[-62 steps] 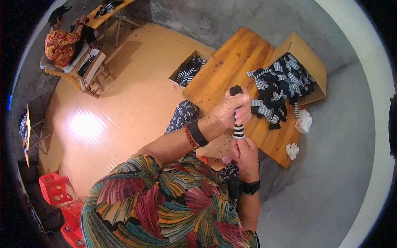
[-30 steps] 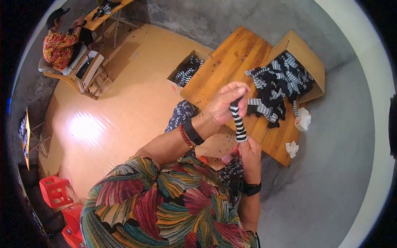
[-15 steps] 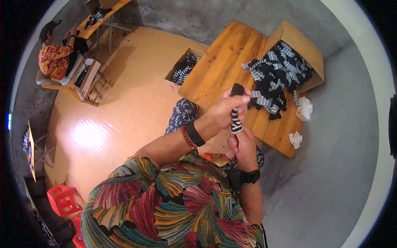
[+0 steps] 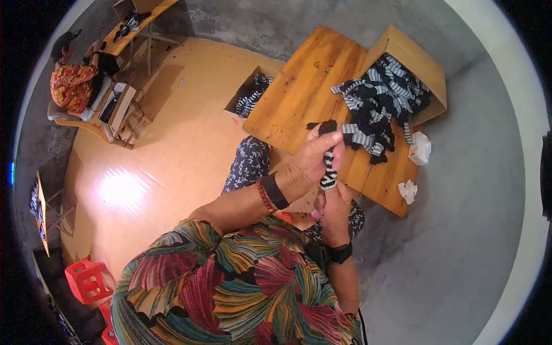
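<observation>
A black-and-white striped knitted piece (image 4: pixel 329 167), tube-shaped with a dark upper end, stretches between my hands over the near edge of the table. Closed around its upper part is my left hand (image 4: pixel 315 154), the thumb pressed on the dark end. My right hand (image 4: pixel 335 208) is closed at the pale lower end; some of its fingers are hidden, and I cannot tell whether any sit inside the knit. Just beyond my hands lies a heap of black and grey-striped knitted pieces (image 4: pixel 376 118).
The heap spills from a tipped cardboard box (image 4: pixel 417 54) onto the wooden table (image 4: pixel 305 72). A tissue pack (image 4: pixel 420 148) and crumpled tissue (image 4: pixel 408 191) are at its right edge. Another box (image 4: pixel 253 95) stands left of it. A person (image 4: pixel 75 83) sits far left; red stools (image 4: pixel 86 280) stand lower left.
My right hand has turned slightly and closed more at the piece's lower end. The left keeps its hold. The whole view has shifted a little, with the table slightly more to the left.
</observation>
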Action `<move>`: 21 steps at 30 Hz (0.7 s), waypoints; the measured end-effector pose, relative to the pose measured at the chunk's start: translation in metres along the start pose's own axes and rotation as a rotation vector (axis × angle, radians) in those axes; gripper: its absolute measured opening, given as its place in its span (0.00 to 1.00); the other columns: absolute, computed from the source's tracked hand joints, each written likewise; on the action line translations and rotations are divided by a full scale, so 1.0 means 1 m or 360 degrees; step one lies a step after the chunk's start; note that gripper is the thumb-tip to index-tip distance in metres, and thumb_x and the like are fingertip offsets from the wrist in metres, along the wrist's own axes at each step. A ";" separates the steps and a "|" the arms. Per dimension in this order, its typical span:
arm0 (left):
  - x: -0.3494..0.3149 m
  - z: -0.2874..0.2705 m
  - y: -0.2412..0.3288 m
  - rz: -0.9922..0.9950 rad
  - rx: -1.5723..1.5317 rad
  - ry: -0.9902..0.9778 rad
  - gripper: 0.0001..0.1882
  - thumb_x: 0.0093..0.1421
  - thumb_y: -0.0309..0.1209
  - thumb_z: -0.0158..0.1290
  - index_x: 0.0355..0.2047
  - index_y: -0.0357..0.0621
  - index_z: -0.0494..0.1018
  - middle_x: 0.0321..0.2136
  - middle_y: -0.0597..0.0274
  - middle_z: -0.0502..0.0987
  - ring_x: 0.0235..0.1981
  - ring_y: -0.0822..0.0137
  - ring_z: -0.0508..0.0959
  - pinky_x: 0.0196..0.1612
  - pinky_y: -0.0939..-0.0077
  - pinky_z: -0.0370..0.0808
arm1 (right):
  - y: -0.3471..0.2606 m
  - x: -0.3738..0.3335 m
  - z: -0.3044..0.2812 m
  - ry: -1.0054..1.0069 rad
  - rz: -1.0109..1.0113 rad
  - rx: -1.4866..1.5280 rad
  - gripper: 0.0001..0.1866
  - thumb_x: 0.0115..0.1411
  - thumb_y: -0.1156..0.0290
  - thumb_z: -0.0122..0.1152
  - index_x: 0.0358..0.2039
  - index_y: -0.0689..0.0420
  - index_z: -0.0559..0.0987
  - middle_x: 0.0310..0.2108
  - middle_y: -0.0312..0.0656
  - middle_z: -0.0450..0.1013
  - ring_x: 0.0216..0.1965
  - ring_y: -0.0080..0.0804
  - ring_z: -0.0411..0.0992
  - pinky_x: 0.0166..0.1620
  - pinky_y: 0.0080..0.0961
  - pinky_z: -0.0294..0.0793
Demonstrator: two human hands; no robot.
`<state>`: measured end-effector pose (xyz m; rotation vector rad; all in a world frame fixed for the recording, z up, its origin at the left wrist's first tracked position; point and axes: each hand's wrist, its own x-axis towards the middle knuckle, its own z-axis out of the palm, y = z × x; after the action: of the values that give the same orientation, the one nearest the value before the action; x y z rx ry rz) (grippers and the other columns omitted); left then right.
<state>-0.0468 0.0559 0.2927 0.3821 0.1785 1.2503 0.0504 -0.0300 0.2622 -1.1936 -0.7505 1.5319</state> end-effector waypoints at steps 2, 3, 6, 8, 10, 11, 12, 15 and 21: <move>-0.007 -0.008 -0.002 -0.0138 0.0194 -0.0055 0.09 0.54 0.34 0.49 0.25 0.45 0.62 0.13 0.66 0.65 0.12 0.72 0.64 0.17 0.80 0.62 | -0.010 -0.001 0.004 -0.0022 0.0006 0.0000 0.09 0.59 0.63 0.47 0.26 0.54 0.65 0.10 0.29 0.53 0.09 0.16 0.52 0.12 0.15 0.52; -0.008 -0.013 -0.002 -0.0140 0.0197 -0.0053 0.09 0.54 0.34 0.49 0.25 0.45 0.62 0.13 0.66 0.65 0.12 0.72 0.64 0.17 0.80 0.62 | -0.017 -0.001 0.006 -0.0116 0.0168 0.0129 0.09 0.58 0.63 0.47 0.25 0.54 0.65 0.10 0.29 0.53 0.09 0.16 0.51 0.12 0.15 0.52; -0.004 -0.019 0.001 -0.0185 0.0163 -0.0157 0.08 0.54 0.34 0.49 0.27 0.44 0.63 0.13 0.65 0.66 0.12 0.70 0.66 0.19 0.79 0.64 | -0.022 0.001 0.001 -0.0206 0.0369 0.0241 0.09 0.58 0.64 0.48 0.25 0.54 0.66 0.09 0.29 0.54 0.08 0.16 0.51 0.13 0.15 0.51; -0.003 -0.015 0.005 -0.0122 0.0390 0.0019 0.08 0.54 0.33 0.49 0.29 0.43 0.64 0.15 0.63 0.68 0.14 0.68 0.69 0.21 0.77 0.68 | -0.024 0.002 -0.004 -0.0202 0.0411 0.0219 0.09 0.58 0.64 0.48 0.25 0.55 0.66 0.09 0.30 0.54 0.08 0.16 0.50 0.13 0.15 0.52; 0.004 -0.014 0.012 -0.0053 0.0287 0.0050 0.08 0.55 0.33 0.49 0.30 0.43 0.65 0.16 0.62 0.69 0.15 0.67 0.70 0.22 0.75 0.69 | -0.027 0.000 -0.007 -0.0208 0.0296 -0.0066 0.10 0.59 0.63 0.46 0.29 0.57 0.68 0.11 0.28 0.55 0.11 0.15 0.51 0.15 0.12 0.49; 0.007 -0.013 0.015 0.0017 0.0188 0.0079 0.08 0.55 0.33 0.48 0.30 0.43 0.65 0.17 0.62 0.70 0.16 0.67 0.70 0.23 0.74 0.70 | -0.031 -0.002 -0.005 -0.0115 0.0269 -0.0233 0.10 0.58 0.66 0.45 0.26 0.59 0.69 0.12 0.29 0.57 0.13 0.15 0.53 0.17 0.13 0.52; 0.009 -0.014 0.016 0.0018 0.0184 0.0081 0.08 0.55 0.33 0.48 0.30 0.43 0.65 0.17 0.62 0.70 0.16 0.67 0.70 0.23 0.74 0.70 | -0.027 -0.001 -0.009 -0.0114 0.0270 -0.0237 0.10 0.58 0.66 0.45 0.26 0.59 0.69 0.12 0.29 0.57 0.13 0.15 0.53 0.17 0.13 0.52; 0.014 -0.018 0.021 -0.0016 0.0154 -0.0022 0.08 0.57 0.33 0.46 0.29 0.42 0.65 0.16 0.62 0.69 0.15 0.67 0.70 0.21 0.75 0.70 | -0.017 0.003 -0.020 -0.0041 -0.0377 -0.1083 0.10 0.56 0.69 0.45 0.22 0.61 0.68 0.14 0.30 0.58 0.16 0.15 0.56 0.18 0.15 0.54; 0.001 -0.009 -0.011 0.0000 0.0388 0.0155 0.06 0.56 0.32 0.47 0.28 0.43 0.64 0.12 0.64 0.67 0.12 0.70 0.69 0.16 0.79 0.67 | -0.012 0.012 -0.016 0.0059 -0.0543 -0.1015 0.10 0.56 0.69 0.46 0.23 0.61 0.69 0.14 0.30 0.58 0.16 0.15 0.55 0.18 0.15 0.54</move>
<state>-0.0396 0.0555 0.2799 0.5309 0.4167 1.2514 0.0695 -0.0170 0.2645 -1.4471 -1.4029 1.0065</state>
